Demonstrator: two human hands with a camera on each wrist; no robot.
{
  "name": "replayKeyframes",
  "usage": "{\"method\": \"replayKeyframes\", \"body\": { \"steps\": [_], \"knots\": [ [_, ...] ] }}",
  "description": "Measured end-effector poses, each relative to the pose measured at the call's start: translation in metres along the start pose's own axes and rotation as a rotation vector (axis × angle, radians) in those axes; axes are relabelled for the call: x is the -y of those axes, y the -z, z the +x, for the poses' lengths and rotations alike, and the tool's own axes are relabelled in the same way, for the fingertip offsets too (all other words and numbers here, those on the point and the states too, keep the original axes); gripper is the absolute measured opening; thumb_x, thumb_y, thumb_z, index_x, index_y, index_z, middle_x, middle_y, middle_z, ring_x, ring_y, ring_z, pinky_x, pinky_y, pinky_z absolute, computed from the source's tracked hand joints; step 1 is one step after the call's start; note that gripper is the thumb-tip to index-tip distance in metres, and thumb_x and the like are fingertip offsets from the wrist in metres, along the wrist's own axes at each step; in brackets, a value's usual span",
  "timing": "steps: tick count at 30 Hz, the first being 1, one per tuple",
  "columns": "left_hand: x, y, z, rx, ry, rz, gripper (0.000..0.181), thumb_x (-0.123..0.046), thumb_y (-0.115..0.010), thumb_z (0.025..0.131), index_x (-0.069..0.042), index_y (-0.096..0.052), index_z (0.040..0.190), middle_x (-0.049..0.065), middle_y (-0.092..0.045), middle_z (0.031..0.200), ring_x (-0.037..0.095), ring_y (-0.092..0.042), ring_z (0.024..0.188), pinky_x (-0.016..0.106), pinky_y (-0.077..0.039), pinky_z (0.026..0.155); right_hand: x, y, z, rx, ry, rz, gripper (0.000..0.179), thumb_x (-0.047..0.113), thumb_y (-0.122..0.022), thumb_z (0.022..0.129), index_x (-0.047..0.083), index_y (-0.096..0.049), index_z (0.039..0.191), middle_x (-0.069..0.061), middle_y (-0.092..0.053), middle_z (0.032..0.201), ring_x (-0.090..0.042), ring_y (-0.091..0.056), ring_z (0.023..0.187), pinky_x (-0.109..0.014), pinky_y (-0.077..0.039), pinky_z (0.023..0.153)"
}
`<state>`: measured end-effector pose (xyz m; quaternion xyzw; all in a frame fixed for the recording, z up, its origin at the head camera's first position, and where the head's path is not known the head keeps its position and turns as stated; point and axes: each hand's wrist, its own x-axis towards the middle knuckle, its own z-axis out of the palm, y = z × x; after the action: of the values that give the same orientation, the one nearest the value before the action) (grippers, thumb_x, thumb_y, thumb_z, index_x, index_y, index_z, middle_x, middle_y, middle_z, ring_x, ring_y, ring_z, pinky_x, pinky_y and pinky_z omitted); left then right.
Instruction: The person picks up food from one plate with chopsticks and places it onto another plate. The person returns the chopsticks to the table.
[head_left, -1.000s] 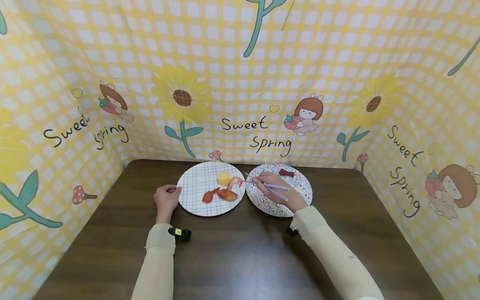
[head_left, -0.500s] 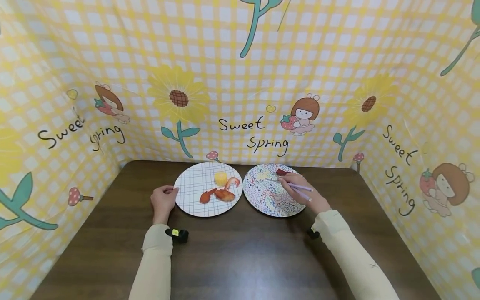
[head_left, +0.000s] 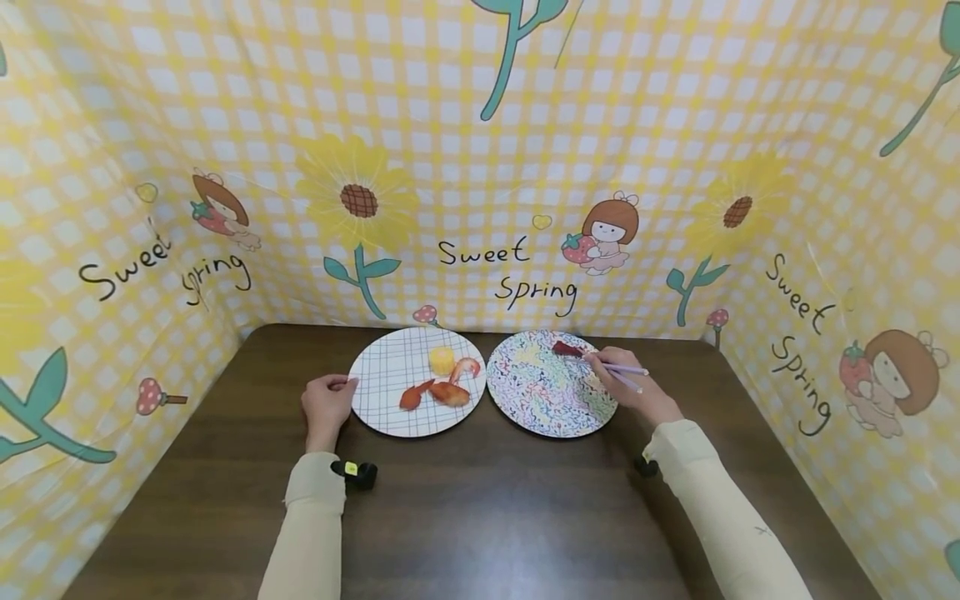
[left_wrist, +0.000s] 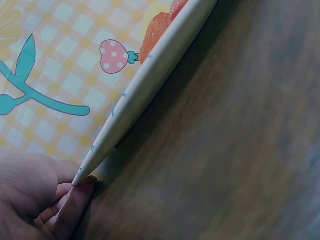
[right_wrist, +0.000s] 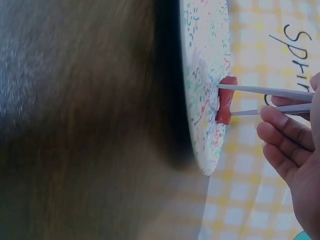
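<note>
My left hand pinches the left rim of a white plate with a blue grid, thumb and fingers around its edge in the left wrist view. On that plate lie a yellow round piece, a shrimp and two orange-brown food pieces, one of them broad and browned. My right hand holds a pair of lilac chopsticks over the speckled plate. In the right wrist view, the spread chopstick tips are at a dark red, strip-like piece, one near each end.
Both plates sit side by side near the back edge of a dark wooden table. A yellow checked cloth with printed flowers and figures rises behind and along both sides.
My right hand has moved right with the chopsticks, from the shrimp on the grid plate to the dark red piece on the speckled plate. The left hand keeps its place at the rim.
</note>
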<state>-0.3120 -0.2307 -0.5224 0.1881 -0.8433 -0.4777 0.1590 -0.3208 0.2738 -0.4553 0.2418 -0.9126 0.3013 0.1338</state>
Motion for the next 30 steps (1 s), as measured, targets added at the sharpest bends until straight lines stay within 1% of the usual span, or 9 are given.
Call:
{"method": "replayKeyframes", "body": {
  "steps": [5, 8, 13, 15, 18, 21, 25, 28, 30],
  "knots": [
    [0.0, 0.0, 0.0, 0.002, 0.002, -0.002, 0.032, -0.024, -0.068, 0.098, 0.004, -0.073, 0.113, 0.024, -0.071, 0.106, 0.034, -0.065, 0.097, 0.044, -0.05, 0.082, -0.009, -0.001, 0.003, -0.029, 0.015, 0.003, 0.026, 0.012, -0.059, 0.103, 0.001, -0.073, 0.084, -0.013, -0.062, 0.074, -0.017, -0.049, 0.065, -0.028, -0.042, 0.059],
    [0.0, 0.0, -0.001, 0.008, 0.007, -0.001, 0.032, -0.024, -0.068, 0.098, 0.004, -0.073, 0.113, 0.023, -0.071, 0.105, 0.035, -0.065, 0.096, 0.044, -0.05, 0.081, -0.012, -0.001, 0.005, -0.009, -0.001, 0.007, 0.025, 0.011, -0.058, 0.103, -0.003, -0.075, 0.091, -0.015, -0.064, 0.077, -0.018, -0.05, 0.068, -0.03, -0.043, 0.062],
    [-0.001, 0.001, -0.002, 0.002, 0.005, 0.002, 0.033, -0.024, -0.069, 0.097, 0.005, -0.073, 0.112, 0.024, -0.072, 0.104, 0.036, -0.065, 0.096, 0.043, -0.051, 0.08, -0.012, 0.001, 0.009, 0.041, -0.063, -0.016, 0.03, 0.014, -0.056, 0.105, -0.008, -0.075, 0.098, -0.016, -0.065, 0.08, -0.021, -0.053, 0.072, -0.033, -0.045, 0.066],
    [-0.002, 0.0, -0.002, 0.0, 0.01, 0.003, 0.032, -0.024, -0.069, 0.097, 0.004, -0.073, 0.113, 0.023, -0.072, 0.105, 0.035, -0.066, 0.096, 0.043, -0.051, 0.081, -0.01, 0.003, 0.01, 0.058, -0.087, -0.023, 0.033, 0.018, -0.055, 0.105, -0.007, -0.075, 0.098, -0.015, -0.066, 0.08, -0.021, -0.054, 0.072, -0.034, -0.046, 0.067],
    [-0.003, 0.0, -0.003, 0.005, 0.015, -0.001, 0.032, -0.024, -0.068, 0.098, 0.004, -0.073, 0.113, 0.023, -0.072, 0.106, 0.034, -0.066, 0.097, 0.043, -0.051, 0.081, -0.008, 0.006, 0.01, 0.076, -0.1, -0.027, 0.037, 0.02, -0.053, 0.106, -0.006, -0.074, 0.093, -0.013, -0.063, 0.075, -0.022, -0.052, 0.07, -0.034, -0.044, 0.065],
    [-0.003, 0.001, -0.003, 0.004, 0.009, -0.006, 0.032, -0.023, -0.069, 0.097, 0.004, -0.073, 0.113, 0.024, -0.071, 0.106, 0.035, -0.066, 0.097, 0.044, -0.051, 0.082, -0.007, 0.006, 0.009, 0.084, -0.102, -0.036, 0.039, 0.022, -0.052, 0.107, -0.004, -0.072, 0.085, -0.008, -0.057, 0.069, -0.021, -0.048, 0.065, -0.033, -0.041, 0.062],
    [-0.001, 0.001, -0.003, 0.0, -0.01, -0.006, 0.031, -0.022, -0.069, 0.097, 0.005, -0.074, 0.112, 0.025, -0.072, 0.105, 0.036, -0.066, 0.096, 0.045, -0.051, 0.082, -0.007, 0.004, 0.006, 0.094, -0.123, -0.029, 0.042, 0.024, -0.052, 0.107, 0.003, -0.064, 0.073, -0.001, -0.047, 0.062, -0.017, -0.042, 0.058, -0.03, -0.037, 0.056],
    [-0.001, 0.002, -0.004, -0.002, -0.01, -0.004, 0.03, -0.022, -0.069, 0.097, 0.005, -0.074, 0.111, 0.024, -0.072, 0.104, 0.035, -0.066, 0.096, 0.044, -0.051, 0.081, -0.007, 0.002, 0.003, 0.089, -0.092, -0.005, 0.044, 0.024, -0.052, 0.108, 0.003, -0.06, 0.07, 0.001, -0.046, 0.06, -0.012, -0.04, 0.053, -0.027, -0.036, 0.051],
    [-0.001, 0.002, -0.003, -0.004, -0.009, -0.002, 0.031, -0.022, -0.069, 0.097, 0.005, -0.074, 0.111, 0.024, -0.072, 0.104, 0.035, -0.066, 0.096, 0.044, -0.051, 0.082, -0.007, 0.0, 0.002, 0.077, -0.051, 0.022, 0.042, 0.021, -0.052, 0.107, 0.001, -0.061, 0.071, 0.0, -0.049, 0.059, -0.01, -0.04, 0.05, -0.026, -0.036, 0.048]
  ]
}}
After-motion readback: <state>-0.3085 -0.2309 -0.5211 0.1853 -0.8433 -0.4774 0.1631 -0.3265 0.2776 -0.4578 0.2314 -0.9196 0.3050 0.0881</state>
